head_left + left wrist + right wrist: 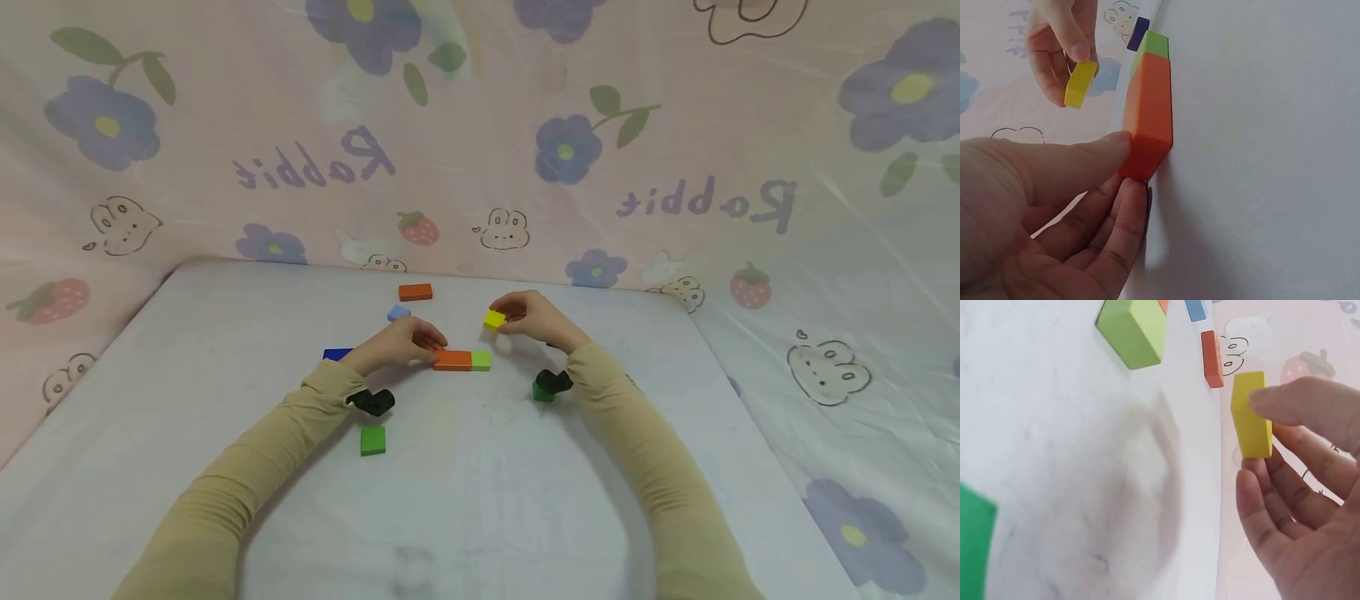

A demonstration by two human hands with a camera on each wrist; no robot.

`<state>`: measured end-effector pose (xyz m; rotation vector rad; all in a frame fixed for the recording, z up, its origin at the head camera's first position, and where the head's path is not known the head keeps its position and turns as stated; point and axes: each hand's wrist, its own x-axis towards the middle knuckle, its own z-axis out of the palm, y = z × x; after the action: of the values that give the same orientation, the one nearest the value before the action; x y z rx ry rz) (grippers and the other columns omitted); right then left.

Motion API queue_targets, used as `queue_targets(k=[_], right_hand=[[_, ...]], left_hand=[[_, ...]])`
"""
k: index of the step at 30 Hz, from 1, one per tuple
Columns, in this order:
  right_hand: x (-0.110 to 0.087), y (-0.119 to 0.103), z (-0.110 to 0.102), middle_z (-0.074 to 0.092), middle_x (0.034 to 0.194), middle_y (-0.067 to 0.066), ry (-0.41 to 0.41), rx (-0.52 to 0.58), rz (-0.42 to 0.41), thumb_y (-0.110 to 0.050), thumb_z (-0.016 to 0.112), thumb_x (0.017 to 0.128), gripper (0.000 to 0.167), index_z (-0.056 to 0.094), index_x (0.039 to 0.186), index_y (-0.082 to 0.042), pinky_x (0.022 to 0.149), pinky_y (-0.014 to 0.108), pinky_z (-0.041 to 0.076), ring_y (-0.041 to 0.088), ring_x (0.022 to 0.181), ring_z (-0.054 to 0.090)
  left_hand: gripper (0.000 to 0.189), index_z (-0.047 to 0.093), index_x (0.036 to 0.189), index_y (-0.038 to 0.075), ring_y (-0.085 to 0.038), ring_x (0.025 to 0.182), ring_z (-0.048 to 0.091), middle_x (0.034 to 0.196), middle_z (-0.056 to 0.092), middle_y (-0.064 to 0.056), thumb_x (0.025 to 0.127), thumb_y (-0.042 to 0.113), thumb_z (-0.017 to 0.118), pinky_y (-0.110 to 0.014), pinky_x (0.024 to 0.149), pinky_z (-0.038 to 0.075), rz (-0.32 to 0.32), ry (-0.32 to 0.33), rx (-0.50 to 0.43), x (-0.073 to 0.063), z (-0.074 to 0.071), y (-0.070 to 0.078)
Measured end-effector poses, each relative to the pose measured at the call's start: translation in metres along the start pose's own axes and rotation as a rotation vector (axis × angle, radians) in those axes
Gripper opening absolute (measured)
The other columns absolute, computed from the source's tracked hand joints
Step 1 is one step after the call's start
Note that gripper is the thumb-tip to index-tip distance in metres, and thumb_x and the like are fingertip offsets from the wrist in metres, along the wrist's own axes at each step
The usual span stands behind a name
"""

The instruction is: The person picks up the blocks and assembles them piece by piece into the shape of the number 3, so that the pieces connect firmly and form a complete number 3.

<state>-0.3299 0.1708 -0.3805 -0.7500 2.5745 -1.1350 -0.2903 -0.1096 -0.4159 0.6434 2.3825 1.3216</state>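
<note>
My left hand (401,343) is at the near end of an orange rectangular block (1150,106) lying on the table. The thumb and fingertips pinch that end in the left wrist view. Against the block's far end sits a light green block (481,361), touching it. Raised above the table to the right, my right hand (536,318) pinches a small yellow block (1252,415) between thumb and fingers. The yellow block is apart from the orange and light green ones.
Behind lie a red-orange block (416,292) and a light blue block (399,312). A dark blue block (337,354) is partly hidden by my left wrist. Green blocks lie nearer, one at left (372,441), one under the right wrist camera (543,392). A dark block (1139,33) stands farther right.
</note>
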Motion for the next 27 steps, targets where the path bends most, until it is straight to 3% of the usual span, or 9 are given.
queue_targets(k=[6, 13, 21, 27], right_hand=[[-0.006, 0.002, 0.000, 0.063, 0.118, 0.013, -0.050, 0.032, 0.008, -0.002, 0.073, 0.083, 0.038, 0.063, 0.120, -0.001, 0.088, 0.032, 0.048, 0.024, 0.099, 0.058], [-0.007, 0.005, 0.004, 0.059, 0.121, 0.025, -0.114, 0.069, 0.002, 0.005, 0.069, 0.083, 0.040, 0.058, 0.121, 0.010, 0.085, 0.034, 0.048, 0.033, 0.099, 0.055], [-0.008, 0.008, 0.011, 0.064, 0.115, 0.012, -0.118, 0.055, 0.011, 0.002, 0.071, 0.083, 0.036, 0.064, 0.118, 0.000, 0.085, 0.032, 0.049, 0.025, 0.093, 0.056], [-0.007, 0.012, 0.016, 0.064, 0.115, 0.010, -0.138, 0.061, 0.038, 0.002, 0.070, 0.083, 0.036, 0.064, 0.118, -0.001, 0.086, 0.032, 0.050, 0.024, 0.095, 0.058]], left_hand=[[0.026, 0.067, 0.110, -0.002, -0.019, 0.091, 0.062, 0.103, 0.068, -0.008, 0.085, 0.002, 0.071, -0.030, 0.084, 0.051, -0.008, 0.000, 0.006, -0.001, 0.000, 0.000], [0.026, 0.068, 0.111, 0.001, -0.019, 0.092, 0.062, 0.104, 0.067, -0.007, 0.085, 0.003, 0.071, -0.030, 0.084, 0.051, -0.020, 0.004, 0.030, 0.000, 0.001, -0.001], [0.026, 0.068, 0.111, 0.000, -0.019, 0.091, 0.062, 0.103, 0.068, -0.007, 0.085, 0.003, 0.071, -0.030, 0.084, 0.051, -0.019, 0.007, 0.032, 0.000, 0.001, 0.000], [0.026, 0.068, 0.110, -0.001, -0.019, 0.091, 0.062, 0.102, 0.068, -0.008, 0.085, 0.003, 0.071, -0.030, 0.084, 0.051, -0.017, 0.002, 0.028, 0.000, 0.000, 0.001]])
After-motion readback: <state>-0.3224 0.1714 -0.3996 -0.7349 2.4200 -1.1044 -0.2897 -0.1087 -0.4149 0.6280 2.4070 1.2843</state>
